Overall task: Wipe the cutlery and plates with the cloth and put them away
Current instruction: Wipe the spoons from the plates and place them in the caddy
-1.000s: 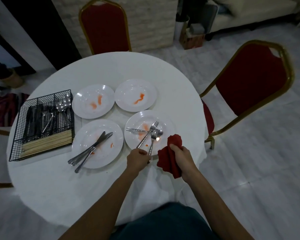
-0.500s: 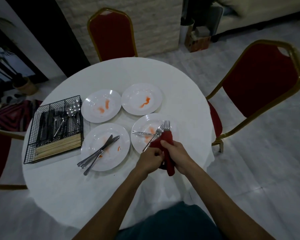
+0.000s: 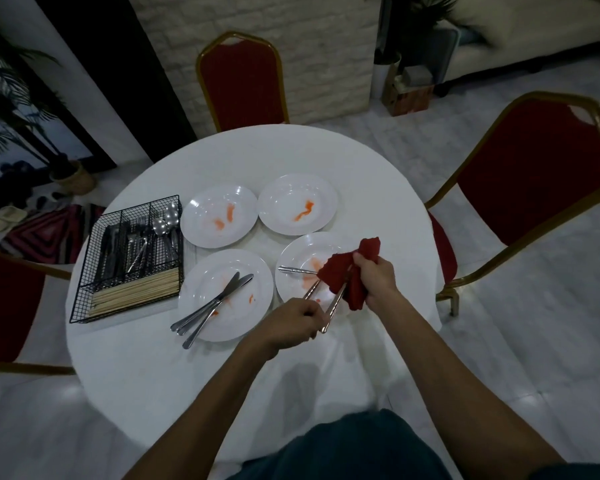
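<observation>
Closest to the person's body, at the near edge of a round white table (image 3: 160, 368), two bare forearms reach forward. The left hand (image 3: 291, 323) has its fingers curled, pinching the handle ends of two pieces of cutlery (image 3: 333, 306). Just beyond it and to its right, the right hand (image 3: 374, 275) grips a bunched red cloth (image 3: 343, 275). The cloth is wrapped around the heads of those pieces, so I cannot tell whether they are forks or spoons.

Beneath both hands sits a white plate (image 3: 291, 252) smeared with orange. One more utensil (image 3: 295, 270) lies across it, left of the cloth. Left of the left hand, a second smeared plate (image 3: 253, 320) carries several knives (image 3: 215, 304).

Farther off, beyond the hands, a far-left plate (image 3: 201, 237) and a far-right plate (image 3: 284, 192) both show orange streaks. Far to the left stands a black wire caddy (image 3: 127, 258) that already holds cutlery and chopsticks.

The job looks barely begun. One wipe is under way, while all four plates, the knives and the loose utensil wait.
</observation>
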A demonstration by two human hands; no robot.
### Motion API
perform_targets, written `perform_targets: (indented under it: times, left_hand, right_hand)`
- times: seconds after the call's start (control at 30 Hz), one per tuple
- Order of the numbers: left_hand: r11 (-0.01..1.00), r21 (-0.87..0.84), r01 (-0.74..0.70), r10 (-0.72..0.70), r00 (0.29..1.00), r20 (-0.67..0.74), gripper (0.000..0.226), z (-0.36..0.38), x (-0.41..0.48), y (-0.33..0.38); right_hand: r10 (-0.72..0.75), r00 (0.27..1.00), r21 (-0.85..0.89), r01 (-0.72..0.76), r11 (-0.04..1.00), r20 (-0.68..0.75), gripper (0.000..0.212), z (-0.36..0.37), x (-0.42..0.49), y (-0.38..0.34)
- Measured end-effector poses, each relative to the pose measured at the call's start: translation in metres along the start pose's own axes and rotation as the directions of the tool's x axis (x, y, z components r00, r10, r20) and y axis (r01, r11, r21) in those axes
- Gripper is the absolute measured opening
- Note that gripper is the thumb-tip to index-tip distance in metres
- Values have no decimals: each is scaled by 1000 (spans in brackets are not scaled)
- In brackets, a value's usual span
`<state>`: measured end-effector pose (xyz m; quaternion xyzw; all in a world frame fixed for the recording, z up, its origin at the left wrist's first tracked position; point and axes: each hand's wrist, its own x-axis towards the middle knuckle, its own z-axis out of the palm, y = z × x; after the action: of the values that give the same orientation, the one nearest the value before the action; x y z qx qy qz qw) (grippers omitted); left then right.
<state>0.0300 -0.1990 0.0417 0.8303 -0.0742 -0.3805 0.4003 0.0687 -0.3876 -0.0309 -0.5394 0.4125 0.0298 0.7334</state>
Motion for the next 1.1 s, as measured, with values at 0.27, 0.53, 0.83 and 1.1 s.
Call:
perform_targets:
  times: [0.27, 0.53, 0.83, 1.1]
  left_hand:
    - [993, -122, 11, -33, 984, -178, 27, -4, -3, -15]
    - [936, 351, 12, 40, 989, -143, 24, -5, 5, -13]
    - [974, -212, -85, -17, 899, -438, 31, -19, 18, -18]
    - [842, -523, -132, -91, 921, -379, 34, -15, 5, -20]
  right_hand:
    - [-12, 998, -149, 20, 989, 58, 41, 2, -28, -2]
    - [-135, 968, -304, 196, 932, 212, 25, 21, -65, 19]
    - [-9, 845, -250, 168, 953, 534, 20, 27, -108, 4]
    - [86, 870, -273, 57, 960, 486, 24, 28, -110, 10]
